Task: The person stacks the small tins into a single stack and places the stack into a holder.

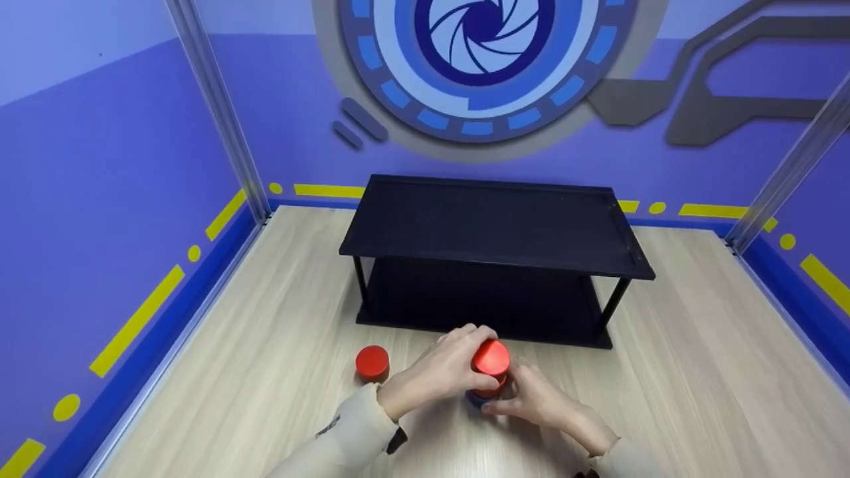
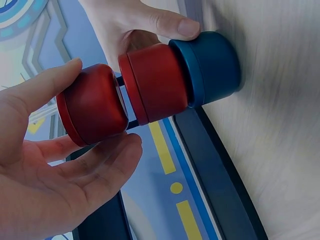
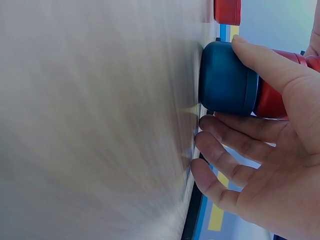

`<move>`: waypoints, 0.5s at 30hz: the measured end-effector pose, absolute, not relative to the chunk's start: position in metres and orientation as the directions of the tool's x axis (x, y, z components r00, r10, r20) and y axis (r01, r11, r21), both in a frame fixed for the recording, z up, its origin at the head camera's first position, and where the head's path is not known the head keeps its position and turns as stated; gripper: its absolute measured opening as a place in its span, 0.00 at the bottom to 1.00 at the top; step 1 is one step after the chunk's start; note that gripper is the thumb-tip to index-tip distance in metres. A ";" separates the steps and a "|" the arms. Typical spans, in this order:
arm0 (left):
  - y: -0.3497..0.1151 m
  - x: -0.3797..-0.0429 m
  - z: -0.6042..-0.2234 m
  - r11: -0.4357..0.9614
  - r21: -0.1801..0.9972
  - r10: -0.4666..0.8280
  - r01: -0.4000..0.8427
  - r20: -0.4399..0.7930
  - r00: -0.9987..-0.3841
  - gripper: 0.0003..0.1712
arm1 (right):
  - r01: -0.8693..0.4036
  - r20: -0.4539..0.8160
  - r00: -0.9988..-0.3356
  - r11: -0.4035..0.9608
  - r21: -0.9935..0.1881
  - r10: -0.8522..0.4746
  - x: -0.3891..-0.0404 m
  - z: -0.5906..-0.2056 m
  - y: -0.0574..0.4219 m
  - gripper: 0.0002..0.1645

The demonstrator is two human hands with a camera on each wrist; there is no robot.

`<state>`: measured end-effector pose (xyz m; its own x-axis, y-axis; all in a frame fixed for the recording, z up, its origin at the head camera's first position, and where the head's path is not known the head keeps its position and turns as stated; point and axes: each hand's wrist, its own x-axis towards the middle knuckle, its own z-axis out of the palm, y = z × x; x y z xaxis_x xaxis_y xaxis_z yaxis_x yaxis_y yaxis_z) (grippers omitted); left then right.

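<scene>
A blue canister stands on the table with a red canister stacked on it. Just above that stack, my left hand grips another red canister between thumb and fingers. In the left wrist view a narrow gap shows between the two red canisters. My right hand holds the blue canister low down, its thumb on one side and index finger on the other; the remaining fingers spread near the tabletop. A separate red canister stands to the left of my left wrist.
Behind the hands stands a black two-tier shelf, with thin posts between its boards. Blue and purple panels with metal corner posts enclose the wooden table on the left, back and right.
</scene>
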<state>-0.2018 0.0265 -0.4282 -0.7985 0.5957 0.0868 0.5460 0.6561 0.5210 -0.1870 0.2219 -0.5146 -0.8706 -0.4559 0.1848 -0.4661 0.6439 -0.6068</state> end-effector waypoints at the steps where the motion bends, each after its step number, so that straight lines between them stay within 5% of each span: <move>1: 0.027 -0.202 -0.428 0.653 0.521 0.598 0.550 0.090 -0.796 0.33 | -0.473 0.191 -0.867 0.641 -0.605 -0.460 -0.187 -0.514 0.222 0.29; 15: 0.028 -0.205 -0.434 0.635 0.546 0.609 0.547 0.083 -0.789 0.33 | -0.468 0.184 -0.870 0.650 -0.599 -0.457 -0.187 -0.515 0.222 0.26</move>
